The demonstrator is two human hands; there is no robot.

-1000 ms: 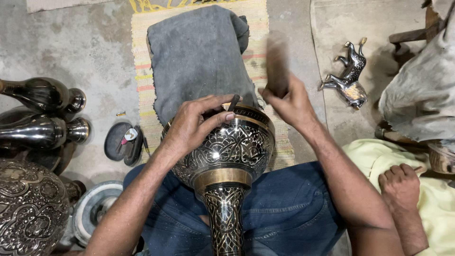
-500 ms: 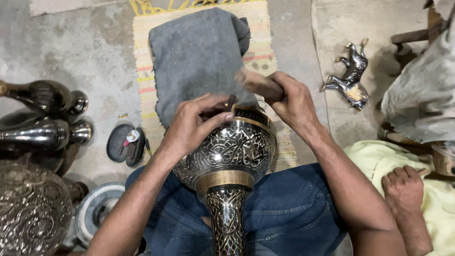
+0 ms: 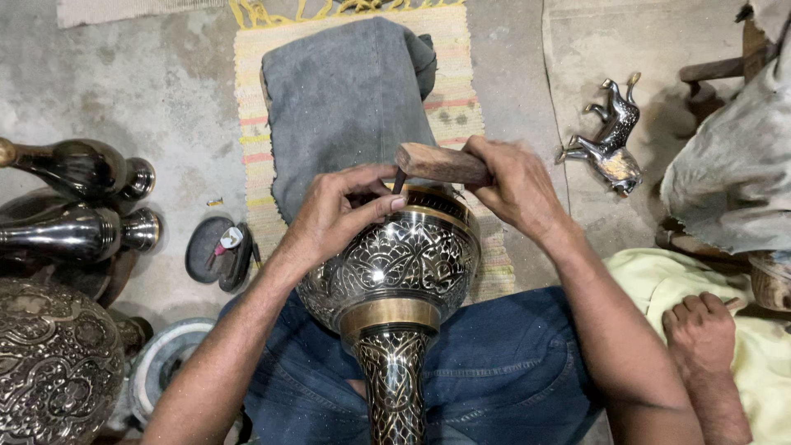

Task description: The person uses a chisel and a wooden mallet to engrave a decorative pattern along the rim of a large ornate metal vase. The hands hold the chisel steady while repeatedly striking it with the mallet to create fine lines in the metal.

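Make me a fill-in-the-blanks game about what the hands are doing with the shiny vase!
The right hand grips a ____ block.
The left hand pinches a thin dark chisel against the engraved black-and-gold metal ____.
A small metal ____ figurine lies on the floor.

Missing words: wooden; vase; horse

three hands are seen — a left hand (image 3: 334, 218) and a right hand (image 3: 515, 185) at work, and one co-worker's hand (image 3: 699, 330) at the lower right. four engraved metal vases are counted: one engraved vase (image 3: 394, 280) on the lap, two dark vases (image 3: 78, 165) (image 3: 74, 233) lying on their sides at left, one large ornate vessel (image 3: 53, 367) at the lower left. one wooden mallet (image 3: 441, 164), one thin chisel (image 3: 399, 180), one metal horse figurine (image 3: 611, 140), one folded grey cloth (image 3: 346, 99) and one striped mat (image 3: 465, 49) are counted.
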